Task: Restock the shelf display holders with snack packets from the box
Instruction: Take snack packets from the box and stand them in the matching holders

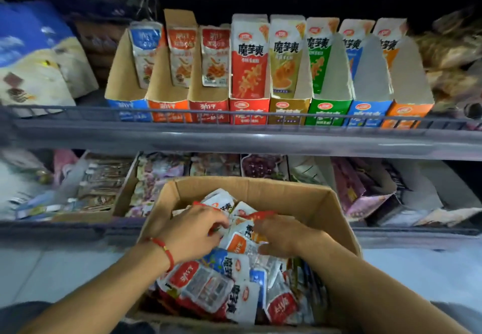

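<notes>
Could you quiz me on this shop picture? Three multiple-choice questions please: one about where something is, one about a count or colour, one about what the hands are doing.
1. Where is the cardboard box?
A. On the upper shelf
B. In front of the person, below the row of display holders
C. Left of the blue bag

2. How many display holders stand in the upper shelf's row?
A. Five
B. Eight
C. Eleven

3. What are the hands doing?
A. Both are among the packets in the box
B. One is placing a packet in a holder
C. Both hang idle outside the box

Answers:
1 B: the box sits low and central, under the shelf.
2 B: three brown-sided holders, then five taller ones.
3 A: the left hand and right hand lie on the snack packets, fingers curled.
</notes>
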A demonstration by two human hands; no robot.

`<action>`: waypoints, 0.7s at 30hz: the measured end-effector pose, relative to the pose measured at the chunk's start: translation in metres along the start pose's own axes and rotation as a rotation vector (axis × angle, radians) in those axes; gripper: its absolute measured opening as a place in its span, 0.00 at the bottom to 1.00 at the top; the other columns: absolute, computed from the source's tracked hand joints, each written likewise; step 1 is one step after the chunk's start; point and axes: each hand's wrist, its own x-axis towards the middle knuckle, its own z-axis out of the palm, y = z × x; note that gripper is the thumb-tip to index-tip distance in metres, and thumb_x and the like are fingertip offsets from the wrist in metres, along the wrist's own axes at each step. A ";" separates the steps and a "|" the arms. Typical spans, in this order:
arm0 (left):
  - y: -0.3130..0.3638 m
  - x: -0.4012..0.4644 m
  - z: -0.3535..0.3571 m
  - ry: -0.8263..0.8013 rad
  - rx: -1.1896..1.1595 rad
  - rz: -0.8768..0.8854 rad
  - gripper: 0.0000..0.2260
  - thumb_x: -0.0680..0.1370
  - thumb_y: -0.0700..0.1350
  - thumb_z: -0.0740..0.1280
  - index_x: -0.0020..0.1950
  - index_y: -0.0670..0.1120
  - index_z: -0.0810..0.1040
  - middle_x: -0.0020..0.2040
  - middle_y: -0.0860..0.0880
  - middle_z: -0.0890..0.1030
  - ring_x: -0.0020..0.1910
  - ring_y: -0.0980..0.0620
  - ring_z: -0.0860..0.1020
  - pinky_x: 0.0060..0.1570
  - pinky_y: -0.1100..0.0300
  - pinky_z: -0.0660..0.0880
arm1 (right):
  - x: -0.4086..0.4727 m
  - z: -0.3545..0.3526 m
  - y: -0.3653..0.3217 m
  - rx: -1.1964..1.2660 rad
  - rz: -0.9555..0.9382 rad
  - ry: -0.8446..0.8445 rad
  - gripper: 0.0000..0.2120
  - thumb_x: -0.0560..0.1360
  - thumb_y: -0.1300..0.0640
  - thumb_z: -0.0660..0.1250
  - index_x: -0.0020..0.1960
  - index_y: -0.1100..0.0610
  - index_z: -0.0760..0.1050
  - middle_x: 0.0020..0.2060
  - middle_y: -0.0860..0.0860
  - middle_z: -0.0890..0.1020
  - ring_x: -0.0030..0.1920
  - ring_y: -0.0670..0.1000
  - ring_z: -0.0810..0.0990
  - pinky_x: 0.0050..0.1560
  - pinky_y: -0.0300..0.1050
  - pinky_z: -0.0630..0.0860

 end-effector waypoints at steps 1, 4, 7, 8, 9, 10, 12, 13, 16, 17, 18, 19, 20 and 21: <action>-0.001 -0.001 0.002 0.006 -0.012 -0.005 0.11 0.77 0.50 0.65 0.57 0.59 0.81 0.58 0.59 0.82 0.61 0.55 0.77 0.60 0.54 0.76 | 0.004 0.008 -0.001 -0.030 0.025 -0.010 0.23 0.80 0.47 0.68 0.71 0.54 0.70 0.69 0.55 0.75 0.68 0.58 0.74 0.66 0.52 0.73; 0.000 -0.001 0.003 0.070 0.014 0.014 0.11 0.80 0.49 0.65 0.62 0.58 0.80 0.63 0.57 0.80 0.65 0.54 0.75 0.63 0.55 0.75 | 0.013 0.026 -0.006 0.006 0.087 0.018 0.25 0.79 0.48 0.71 0.70 0.55 0.68 0.68 0.56 0.74 0.68 0.59 0.74 0.66 0.53 0.72; 0.006 -0.001 -0.004 0.096 0.010 0.002 0.12 0.81 0.48 0.64 0.64 0.56 0.80 0.63 0.54 0.81 0.63 0.51 0.76 0.61 0.52 0.75 | 0.019 0.030 -0.005 0.101 0.115 0.055 0.25 0.78 0.51 0.73 0.71 0.56 0.69 0.68 0.54 0.74 0.68 0.56 0.73 0.65 0.48 0.70; 0.007 -0.001 -0.006 0.096 -0.002 -0.011 0.13 0.81 0.48 0.64 0.64 0.56 0.80 0.62 0.53 0.81 0.62 0.51 0.77 0.60 0.52 0.76 | 0.019 0.028 -0.003 0.141 0.112 0.067 0.23 0.78 0.50 0.73 0.69 0.55 0.71 0.65 0.53 0.75 0.66 0.54 0.73 0.63 0.46 0.70; 0.008 -0.002 -0.008 0.100 -0.019 -0.023 0.13 0.81 0.47 0.64 0.63 0.57 0.80 0.61 0.53 0.82 0.59 0.52 0.78 0.58 0.52 0.77 | 0.017 0.024 0.000 0.174 0.111 0.077 0.21 0.77 0.49 0.73 0.66 0.53 0.73 0.61 0.51 0.75 0.63 0.52 0.73 0.59 0.45 0.69; 0.008 -0.003 -0.009 0.112 -0.041 -0.034 0.12 0.80 0.48 0.65 0.62 0.58 0.81 0.59 0.54 0.83 0.57 0.52 0.79 0.56 0.52 0.78 | 0.013 0.020 0.002 0.195 0.106 0.091 0.17 0.77 0.48 0.73 0.62 0.52 0.74 0.56 0.49 0.75 0.58 0.50 0.72 0.55 0.44 0.68; 0.011 -0.003 -0.012 0.136 -0.099 -0.058 0.12 0.79 0.47 0.67 0.61 0.58 0.81 0.56 0.55 0.84 0.51 0.54 0.81 0.52 0.52 0.79 | 0.000 0.006 0.006 0.225 0.092 0.149 0.12 0.77 0.48 0.74 0.55 0.50 0.75 0.50 0.45 0.75 0.54 0.49 0.74 0.52 0.43 0.69; 0.015 -0.004 -0.013 0.153 -0.143 -0.067 0.12 0.79 0.47 0.68 0.61 0.57 0.81 0.55 0.55 0.84 0.50 0.54 0.82 0.52 0.53 0.79 | -0.009 -0.003 0.008 0.266 0.097 0.187 0.11 0.77 0.49 0.74 0.54 0.51 0.77 0.49 0.44 0.77 0.53 0.47 0.76 0.51 0.41 0.71; 0.024 0.000 -0.011 0.216 -0.331 -0.120 0.19 0.78 0.51 0.70 0.69 0.55 0.76 0.61 0.54 0.82 0.57 0.55 0.80 0.59 0.55 0.78 | -0.038 -0.029 0.017 0.541 0.100 0.343 0.05 0.77 0.54 0.74 0.49 0.53 0.78 0.45 0.46 0.85 0.43 0.43 0.85 0.39 0.35 0.77; 0.028 0.001 -0.011 0.213 -0.419 -0.152 0.24 0.77 0.54 0.72 0.72 0.55 0.73 0.64 0.54 0.79 0.60 0.55 0.79 0.61 0.55 0.77 | -0.046 -0.034 0.021 0.678 0.086 0.400 0.05 0.77 0.56 0.74 0.48 0.54 0.79 0.44 0.49 0.86 0.41 0.44 0.86 0.37 0.35 0.79; 0.032 0.002 -0.010 0.186 -0.518 -0.181 0.30 0.74 0.58 0.74 0.74 0.55 0.70 0.66 0.56 0.77 0.62 0.56 0.77 0.63 0.56 0.76 | -0.053 -0.037 0.023 0.832 0.066 0.456 0.04 0.77 0.58 0.74 0.48 0.56 0.80 0.44 0.51 0.87 0.41 0.47 0.87 0.38 0.40 0.82; 0.037 0.002 -0.009 0.130 -0.629 -0.204 0.36 0.71 0.62 0.75 0.75 0.56 0.68 0.67 0.57 0.76 0.64 0.57 0.76 0.64 0.58 0.74 | -0.058 -0.038 0.025 0.978 0.049 0.505 0.04 0.77 0.59 0.74 0.50 0.58 0.81 0.45 0.54 0.88 0.44 0.51 0.88 0.42 0.47 0.84; 0.043 0.001 -0.009 0.055 -0.747 -0.214 0.41 0.66 0.66 0.77 0.76 0.56 0.67 0.67 0.58 0.76 0.64 0.59 0.76 0.65 0.59 0.74 | -0.062 -0.037 0.025 1.097 0.038 0.541 0.05 0.77 0.61 0.74 0.51 0.61 0.81 0.46 0.56 0.88 0.46 0.56 0.88 0.46 0.52 0.85; 0.049 0.000 -0.008 -0.022 -0.863 -0.206 0.43 0.64 0.66 0.78 0.75 0.55 0.68 0.65 0.59 0.79 0.63 0.60 0.78 0.66 0.58 0.74 | -0.064 -0.036 0.025 1.184 0.023 0.560 0.06 0.77 0.61 0.73 0.53 0.62 0.81 0.46 0.57 0.88 0.48 0.58 0.88 0.47 0.54 0.84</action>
